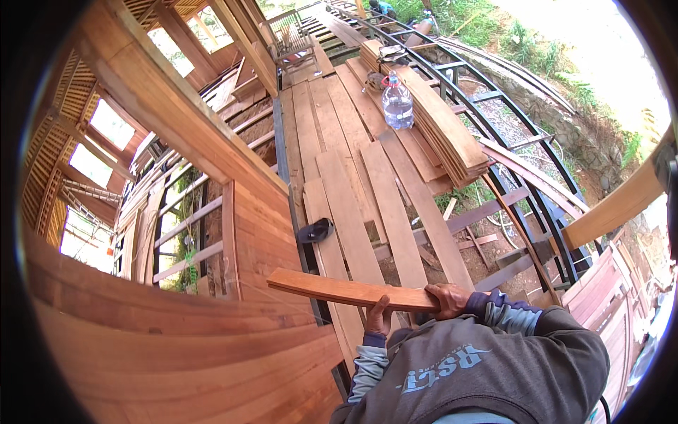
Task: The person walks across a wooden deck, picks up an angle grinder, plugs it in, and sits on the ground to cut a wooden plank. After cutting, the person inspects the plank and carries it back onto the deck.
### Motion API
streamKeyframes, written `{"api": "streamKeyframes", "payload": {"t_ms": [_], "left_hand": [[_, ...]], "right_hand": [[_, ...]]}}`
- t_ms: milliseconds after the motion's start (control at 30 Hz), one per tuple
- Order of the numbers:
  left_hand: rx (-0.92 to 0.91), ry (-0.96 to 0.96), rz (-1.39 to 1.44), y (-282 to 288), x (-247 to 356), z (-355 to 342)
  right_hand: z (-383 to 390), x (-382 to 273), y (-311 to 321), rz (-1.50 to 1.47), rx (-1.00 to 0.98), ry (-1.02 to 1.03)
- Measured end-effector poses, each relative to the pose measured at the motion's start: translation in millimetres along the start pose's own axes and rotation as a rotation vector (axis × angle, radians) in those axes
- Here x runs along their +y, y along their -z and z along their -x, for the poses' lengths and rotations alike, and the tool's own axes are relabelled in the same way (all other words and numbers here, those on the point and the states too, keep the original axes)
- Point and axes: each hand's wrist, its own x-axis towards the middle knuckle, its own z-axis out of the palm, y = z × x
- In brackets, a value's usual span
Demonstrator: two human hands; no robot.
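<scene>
A short, reddish-brown wooden plank [325, 287] is held up across the front of my body. Its left end reaches out toward the wooden wall, and a lengthwise groove or step shows along its near edge. My left hand [379, 316] grips the plank from below near its middle right, thumb up against the near side. My right hand [448, 300] is wrapped over its right end. Some of the fingers of both hands are hidden behind or under the wood. Beneath the plank lie long, loose floorboards [344, 205].
Left stands a varnished plank wall [268, 247]. A black, cap-like item [315, 230] lies on the boards. Ahead are a large clear water bottle [397, 106] and a stack of planks [445, 120]. Curved black metal framing [519, 116] with open gaps runs along the right.
</scene>
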Motion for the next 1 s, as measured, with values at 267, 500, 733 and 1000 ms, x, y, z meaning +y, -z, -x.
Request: {"api": "streamKeyframes", "payload": {"t_ms": [267, 500, 733, 1000], "left_hand": [[-0.216, -0.04, 0.084, -67.0, 75.3, -133.4], [-0.259, 0.015, 0.021, -66.4, 159.9, -306.6], [-0.254, 0.049, 0.06, -90.4, 294.1, -458.3], [-0.327, 0.055, 0.108, -115.4, 369.1, -610.1]], "right_hand": [[-130.2, 21.6, 67.1, -0.116, 0.021, -0.044], [-284.1, 34.9, 116.8, -0.155, 0.098, -0.105], [-469.2, 25.7, 177.3, -0.131, 0.168, -0.121], [-618.5, 45.7, 240.2, -0.13, 0.161, -0.13]]}}
